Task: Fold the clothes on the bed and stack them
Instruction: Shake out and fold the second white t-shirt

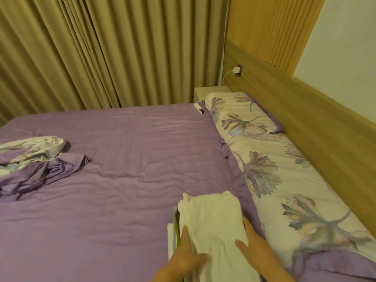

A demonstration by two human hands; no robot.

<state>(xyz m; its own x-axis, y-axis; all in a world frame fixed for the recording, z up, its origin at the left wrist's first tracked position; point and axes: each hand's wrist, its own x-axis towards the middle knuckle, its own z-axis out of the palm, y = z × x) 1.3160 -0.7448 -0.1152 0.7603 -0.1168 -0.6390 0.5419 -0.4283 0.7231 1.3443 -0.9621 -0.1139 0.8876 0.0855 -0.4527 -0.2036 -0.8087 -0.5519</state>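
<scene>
A folded white garment (pixel 211 222) lies on top of a small stack near the bed's front right. Under its left edge a green piece (pixel 176 231) and a white piece (pixel 170 239) show. My left hand (pixel 186 255) rests flat along the stack's left side, thumb on the white cloth. My right hand (pixel 255 249) lies flat against the stack's right side, fingers straight. Neither hand grips the cloth.
The purple bed sheet (pixel 126 163) stretches across the view. A crumpled purple and floral bundle (pixel 34 163) lies at the far left. Floral pillows (pixel 270 159) line the wooden headboard (pixel 317 127) on the right. A small white box (pixel 199 108) sits by the bedside table; curtains hang behind.
</scene>
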